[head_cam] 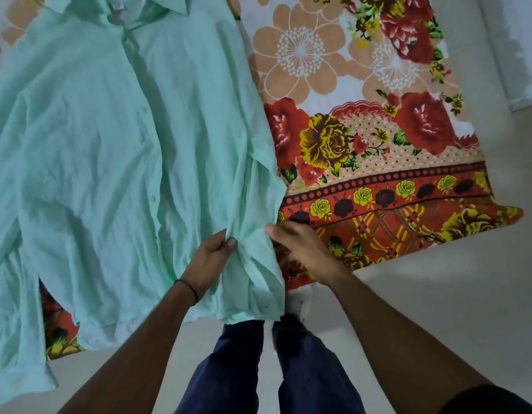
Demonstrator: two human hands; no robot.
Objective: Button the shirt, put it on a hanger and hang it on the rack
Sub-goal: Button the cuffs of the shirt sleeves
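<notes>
Shirt (109, 162): mint green, lies flat and front side up on the sheet, collar at the far end, hem at the near end. It is wrinkled. It covers the left part of the sheet, and its near corner hangs a little over the sheet's edge, above the trousers.
Placket: runs down the middle of the shirt; some small pale buttons (153, 199) show along it. If every button is closed, I cannot tell.
Right sleeve (260, 222): comes down along the right edge of the shirt, with many folds, and ends near the hem.
Left sleeve (14, 309): lies at the left side, reaching down to the floor.
Left hand (209, 259): clenched on a fold of the shirt cloth just beside the right sleeve; thumb and fingers pinch the cloth. A thin dark band is around the wrist.
Right hand (300, 249): at the right edge of the sleeve, fingers bent and touching the cloth; how firmly it grips, I cannot tell, because the cloth hides the fingertips.
Sheet (378, 121): spread on the floor, with big flowers in red, yellow and beige and a patterned border at the near end.
Floor (438, 309): pale and plain.
Trousers (273, 369): dark blue, the person stands just at the near edge of the sheet.
</notes>
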